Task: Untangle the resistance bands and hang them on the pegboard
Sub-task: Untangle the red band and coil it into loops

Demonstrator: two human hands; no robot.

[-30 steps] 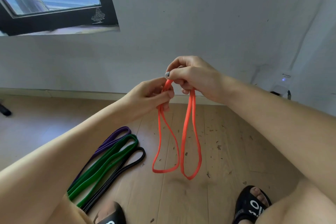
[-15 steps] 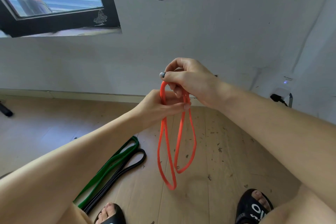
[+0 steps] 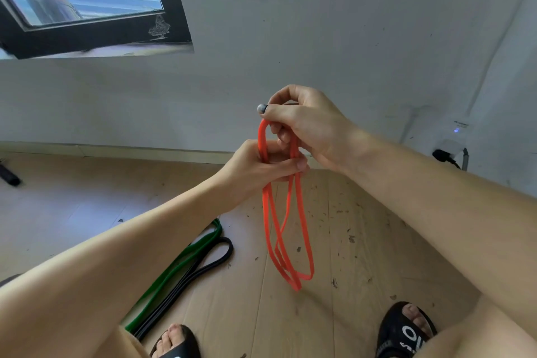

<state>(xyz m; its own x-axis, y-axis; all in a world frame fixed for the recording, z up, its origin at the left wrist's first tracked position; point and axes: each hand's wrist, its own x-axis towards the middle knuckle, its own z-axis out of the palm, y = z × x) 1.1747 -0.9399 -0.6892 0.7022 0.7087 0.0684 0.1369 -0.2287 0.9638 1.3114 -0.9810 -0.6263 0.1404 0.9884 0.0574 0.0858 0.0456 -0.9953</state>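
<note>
Both hands, left point(image 3: 261, 166) and right point(image 3: 302, 125), closed on the orange band point(image 3: 268, 229) (doubled, hanging at 6 o'clock), which probably needed its crossed loops parted gently, not yanked.

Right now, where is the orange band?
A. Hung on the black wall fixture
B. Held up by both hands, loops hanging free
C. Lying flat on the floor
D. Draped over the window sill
B: the left hand and right hand both grip the top of the orange band, whose loops dangle above the wooden floor.
</note>
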